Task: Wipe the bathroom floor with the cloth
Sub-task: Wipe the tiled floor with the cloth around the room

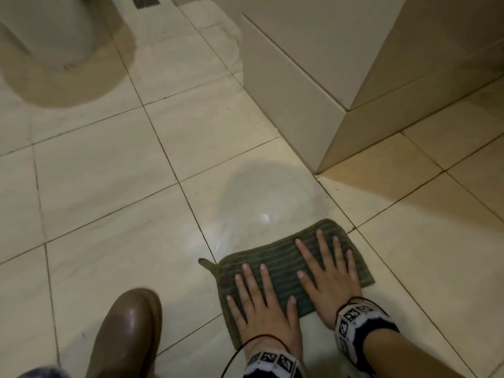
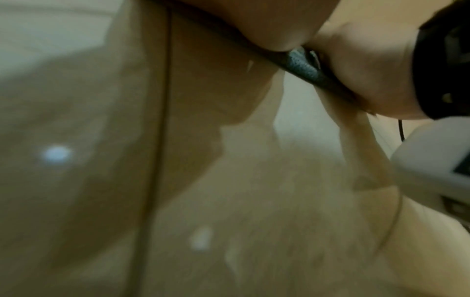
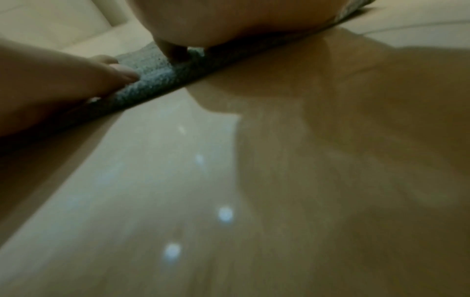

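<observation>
- The green ribbed cloth (image 1: 281, 264) lay flat on the glossy cream tiled floor (image 1: 109, 186), just short of the corner of a beige tiled wall (image 1: 294, 105), with a small hanging loop (image 1: 205, 264) sticking out at its left corner.
- The left hand (image 1: 261, 306) pressed down on the near-left part of the cloth, palm flat, fingers straight and spread; it gripped nothing.
- The right hand (image 1: 330, 271) pressed on the far-right part, just beside the left, fingers likewise straight and fanned out, closed round nothing.
- Both wrists wore bands printed with black-and-white markers (image 1: 360, 323), with thin dark cords running from them.
- From the left wrist camera, the heel of the left hand (image 2: 368, 66) sat on the cloth's edge (image 2: 302, 62); the rest was blurred.
- From the right wrist camera, the right hand (image 3: 229, 18) bore on the cloth (image 3: 157, 78), and a fingertip of the left hand (image 3: 119, 74) touched the fabric.
- A brown shoe (image 1: 128, 334) stood on the tiles left of the cloth.
- The toilet base (image 1: 54, 31) stood at far left, a floor drain (image 1: 145, 1) beyond it.
</observation>
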Demonstrator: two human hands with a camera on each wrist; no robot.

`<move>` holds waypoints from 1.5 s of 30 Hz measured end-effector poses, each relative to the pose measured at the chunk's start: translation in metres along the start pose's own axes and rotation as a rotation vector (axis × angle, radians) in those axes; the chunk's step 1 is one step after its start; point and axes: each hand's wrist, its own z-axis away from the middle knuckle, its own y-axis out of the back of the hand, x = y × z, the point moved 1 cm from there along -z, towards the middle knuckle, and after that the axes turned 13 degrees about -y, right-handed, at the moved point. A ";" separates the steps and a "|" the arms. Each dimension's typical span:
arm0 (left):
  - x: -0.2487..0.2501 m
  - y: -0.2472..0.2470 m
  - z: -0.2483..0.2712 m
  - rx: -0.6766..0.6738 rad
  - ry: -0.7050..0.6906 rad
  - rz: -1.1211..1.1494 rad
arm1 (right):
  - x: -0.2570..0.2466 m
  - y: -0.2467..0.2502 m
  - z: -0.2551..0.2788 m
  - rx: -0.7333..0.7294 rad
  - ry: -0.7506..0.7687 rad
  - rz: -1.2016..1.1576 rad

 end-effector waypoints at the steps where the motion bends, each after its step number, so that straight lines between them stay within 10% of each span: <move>1: 0.003 0.001 -0.010 0.026 0.020 0.011 | -0.003 0.005 -0.011 0.004 -0.001 0.007; 19: -0.056 0.047 -0.159 0.176 0.171 0.004 | -0.114 0.074 -0.161 0.086 0.136 0.096; 32: -0.103 0.111 -0.277 -0.043 0.166 0.021 | -0.187 0.116 -0.255 0.108 0.120 0.035; 45: -0.073 0.073 -0.178 0.033 0.101 0.003 | -0.139 0.081 -0.179 0.078 0.111 0.077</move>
